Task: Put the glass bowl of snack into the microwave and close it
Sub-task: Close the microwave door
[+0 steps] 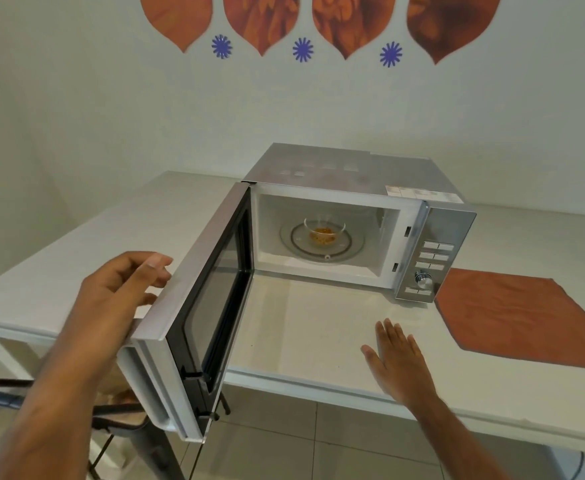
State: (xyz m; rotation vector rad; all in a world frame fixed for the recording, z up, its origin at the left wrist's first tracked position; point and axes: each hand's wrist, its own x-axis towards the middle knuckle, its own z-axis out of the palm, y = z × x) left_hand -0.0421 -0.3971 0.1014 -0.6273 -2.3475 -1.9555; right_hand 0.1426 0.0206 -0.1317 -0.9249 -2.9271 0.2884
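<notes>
Head view: clear round glass bowl inside boxy steel microwave.

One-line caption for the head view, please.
Glass bowl of snack sits on the microwave turntable; left hand on the open door.

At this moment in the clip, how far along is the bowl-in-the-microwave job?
Done: the glass bowl of snack already sits on the turntable inside the microwave. In hand: the left hand is on the outer face of the door, which stands wide open. The right hand is empty, flat over the table. Left: swing the door shut.
</notes>
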